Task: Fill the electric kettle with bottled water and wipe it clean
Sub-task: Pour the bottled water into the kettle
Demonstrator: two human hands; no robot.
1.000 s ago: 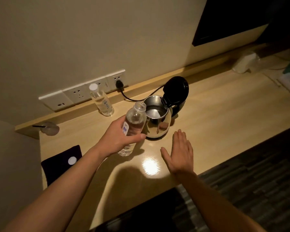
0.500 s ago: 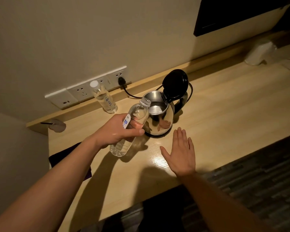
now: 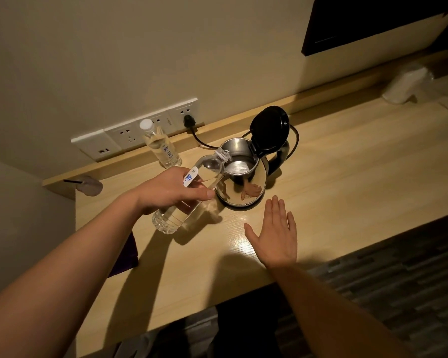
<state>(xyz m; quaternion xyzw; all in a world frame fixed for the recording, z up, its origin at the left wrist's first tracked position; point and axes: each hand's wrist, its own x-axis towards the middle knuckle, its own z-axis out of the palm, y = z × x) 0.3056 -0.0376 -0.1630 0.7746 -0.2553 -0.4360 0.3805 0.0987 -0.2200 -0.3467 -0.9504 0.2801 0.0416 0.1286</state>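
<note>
A shiny steel electric kettle (image 3: 246, 186) stands on the wooden counter (image 3: 347, 182) with its black lid (image 3: 270, 129) flipped up and open. My left hand (image 3: 171, 191) grips an uncapped clear water bottle (image 3: 192, 192), tilted with its mouth at the kettle's rim. My right hand (image 3: 274, 233) lies flat and open on the counter just in front of the kettle, holding nothing. A dark cloth (image 3: 126, 251) peeks out from under my left forearm at the counter's left end.
A second capped water bottle (image 3: 161, 146) stands by the wall sockets (image 3: 140, 130), where the kettle's black cord (image 3: 194, 135) is plugged in. A white tissue pack (image 3: 406, 83) lies far right. A small glass object (image 3: 88, 186) rests at the far left corner.
My left hand has tipped the bottle further over, bringing its mouth from beside the kettle to the rim of the opening. My right hand has stayed flat on the counter.
</note>
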